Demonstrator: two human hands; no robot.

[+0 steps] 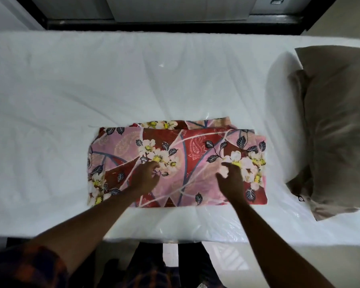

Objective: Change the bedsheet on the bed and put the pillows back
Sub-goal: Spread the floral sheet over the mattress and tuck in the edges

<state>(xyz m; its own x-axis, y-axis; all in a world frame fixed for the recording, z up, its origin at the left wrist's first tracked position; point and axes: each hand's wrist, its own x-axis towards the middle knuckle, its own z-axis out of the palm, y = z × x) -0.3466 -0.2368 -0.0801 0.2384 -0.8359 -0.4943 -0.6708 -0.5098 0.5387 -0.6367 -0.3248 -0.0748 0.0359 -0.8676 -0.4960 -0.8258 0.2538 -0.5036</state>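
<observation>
A folded floral bedsheet is lying in the lower centre of the frame, sitting on the white mattress, whose cover is shining like clear plastic film. Two tan pillows are resting stacked at the right edge, just beside the sheet but not touching it. The left hand is resting on the sheet left of its middle, its fingers bunching together and seemingly pinching the top layer by a white flower. The right hand is lying further right, its forefinger reaching onto the cloth with the thumb apart; whether it is nipping a layer cannot be told. The sheet is looking thin, soft and light, likely to be sagging and sliding over the slick film rather than holding any shape, so it is probably best taken by a loose top edge or corner in each hand, the hands then drawing well apart so the folds are opening instead of the whole bundle dragging.
</observation>
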